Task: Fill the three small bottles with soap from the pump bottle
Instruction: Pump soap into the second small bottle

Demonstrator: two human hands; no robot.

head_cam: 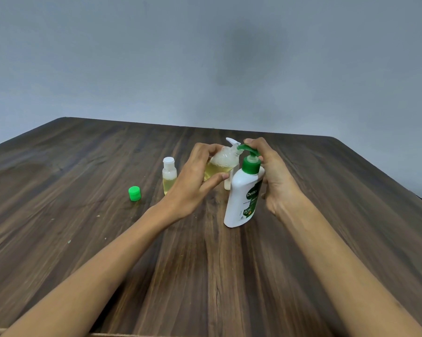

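The person stands at the wooden counter [83,227] and fills a small clear bottle [219,164]. The left hand [193,183] has its grip clamped around this bottle, thumb below and fingers above, and holds it tilted in the air with its mouth just at the green nozzle of the white pump bottle [241,198]. The right hand [273,171] has its grip wrapped behind the neck of the pump bottle, with fingers curled over the green pump head [250,152].

The held bottle shows yellow soap in its lower part and much white foam above. To do this step well, I think the pump head should go down slowly and fully, so the soap runs inside and makes less foam. The mouth must stay directly under the nozzle, because soap can drip on the counter easily.

Another small bottle [169,175], with its white cap closed and yellow soap inside, stands to the left. A green cap [134,192] lies on the counter further left. A white bottle with an open flip cap [230,166] stands behind, mostly hidden.
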